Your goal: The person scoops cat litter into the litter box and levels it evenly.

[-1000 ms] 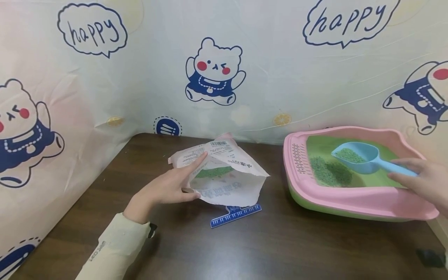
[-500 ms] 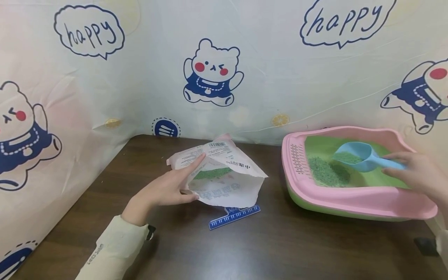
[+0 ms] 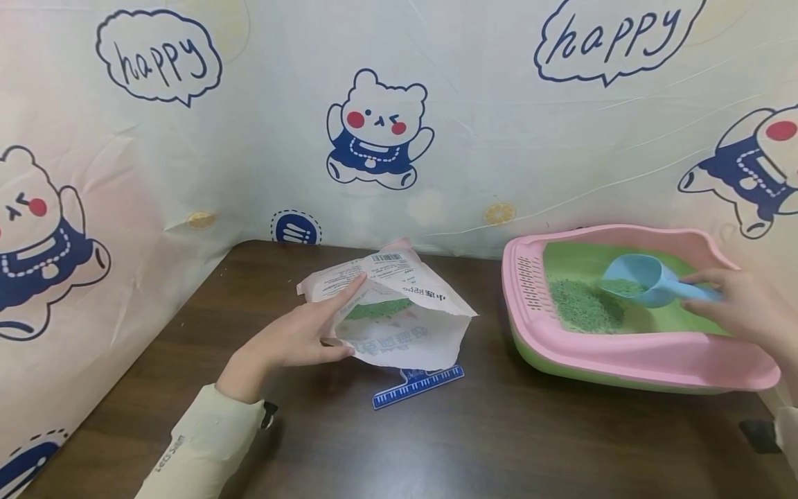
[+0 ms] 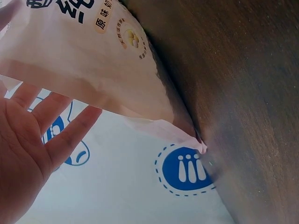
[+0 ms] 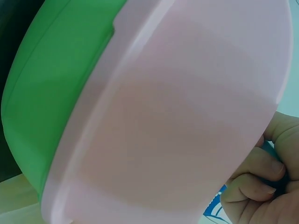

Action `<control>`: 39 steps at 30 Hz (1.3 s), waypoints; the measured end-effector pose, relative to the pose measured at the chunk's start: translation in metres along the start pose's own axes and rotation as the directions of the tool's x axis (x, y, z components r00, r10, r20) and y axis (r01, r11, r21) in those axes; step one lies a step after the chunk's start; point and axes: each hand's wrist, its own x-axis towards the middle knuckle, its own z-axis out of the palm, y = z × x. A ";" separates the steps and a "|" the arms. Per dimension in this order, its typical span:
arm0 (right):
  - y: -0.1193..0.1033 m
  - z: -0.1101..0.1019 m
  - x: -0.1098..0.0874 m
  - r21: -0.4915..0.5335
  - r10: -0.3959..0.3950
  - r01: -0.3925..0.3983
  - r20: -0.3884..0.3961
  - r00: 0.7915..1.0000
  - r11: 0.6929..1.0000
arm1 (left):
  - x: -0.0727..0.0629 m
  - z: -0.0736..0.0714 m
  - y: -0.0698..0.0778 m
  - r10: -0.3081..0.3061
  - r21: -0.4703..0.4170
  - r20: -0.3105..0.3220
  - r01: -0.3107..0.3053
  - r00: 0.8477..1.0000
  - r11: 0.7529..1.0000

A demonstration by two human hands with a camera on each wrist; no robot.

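Note:
My right hand (image 3: 742,305) grips the handle of a light-blue scoop (image 3: 654,281) above the litter box. The scoop tips to the left, with green cat litter (image 3: 623,287) in its mouth. Below it, a heap of the same litter (image 3: 582,305) lies on the box's green floor. In the right wrist view, curled fingers (image 5: 252,186) show beside the box's pink rim (image 5: 187,107). My left hand (image 3: 293,336), fingers straight, rests against the gaping white litter bag (image 3: 405,339), thumb near its lower lip. Green litter shows inside the bag.
The pink-rimmed litter box (image 3: 654,360) stands at the table's right. A blue clip with a piano-key pattern (image 3: 419,387) lies in front of the bag on the dark wooden table (image 3: 499,443). A printed cloth (image 3: 474,138) hangs close behind.
The right hand has shifted the scoop slightly left and tilted it. Less litter shows in the scoop, and the heap looks wider. The left hand stays on the bag.

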 end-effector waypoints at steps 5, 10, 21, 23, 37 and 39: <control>0.001 0.000 0.000 -0.024 -0.016 0.016 -0.015 1.000 1.000 | 0.000 0.000 0.000 -0.003 0.000 0.004 0.003 1.000 1.000; 0.001 -0.002 0.000 -0.042 -0.020 0.019 -0.014 1.000 0.999 | 0.001 0.000 0.000 -0.006 0.001 0.004 0.006 1.000 1.000; 0.004 -0.005 0.000 -0.128 -0.072 0.068 -0.028 0.997 0.989 | -0.002 0.000 0.000 0.003 0.012 -0.001 -0.003 1.000 1.000; 0.004 -0.005 0.000 -0.143 -0.071 0.067 -0.026 0.997 0.988 | -0.003 -0.001 0.000 0.005 0.023 -0.004 -0.005 1.000 1.000; 0.001 -0.010 -0.011 -0.111 -0.102 0.088 -0.125 0.987 0.990 | -0.004 -0.003 0.000 0.013 0.068 -0.016 -0.012 1.000 0.998; -0.001 -0.013 -0.015 -0.099 -0.074 0.061 -0.128 0.989 0.993 | -0.004 -0.003 0.000 0.015 0.075 -0.018 -0.013 1.000 0.997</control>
